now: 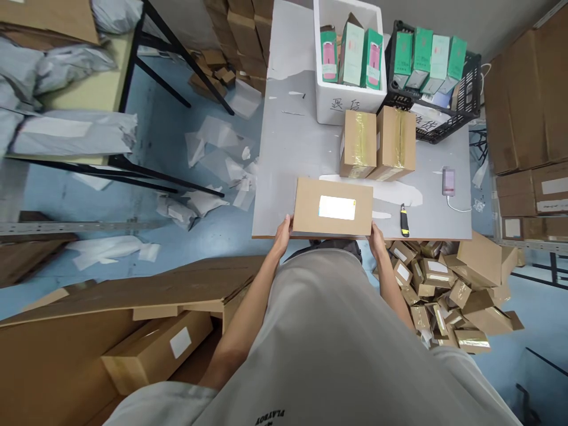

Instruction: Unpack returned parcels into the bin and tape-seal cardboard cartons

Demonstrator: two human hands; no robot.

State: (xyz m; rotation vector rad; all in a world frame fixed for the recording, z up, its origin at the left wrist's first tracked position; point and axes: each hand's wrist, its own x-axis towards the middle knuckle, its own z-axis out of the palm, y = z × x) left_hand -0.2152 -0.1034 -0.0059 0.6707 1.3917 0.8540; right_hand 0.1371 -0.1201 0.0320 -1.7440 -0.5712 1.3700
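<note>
I hold a flat brown cardboard box [332,207] with a white label on top, at the near edge of the grey table [293,148]. My left hand [283,232] grips its near left corner, fingers curled under it. My right hand [376,236] grips the near right corner the same way. Just beyond the box stand two taped brown boxes [377,145] side by side.
A utility knife [404,220] lies right of the held box, a phone [448,181] with a cable further right. A white foam bin [348,56] and a black crate [444,65] hold green cartons. Small boxes [444,290] litter the floor right; flattened cardboard [110,331] lies left.
</note>
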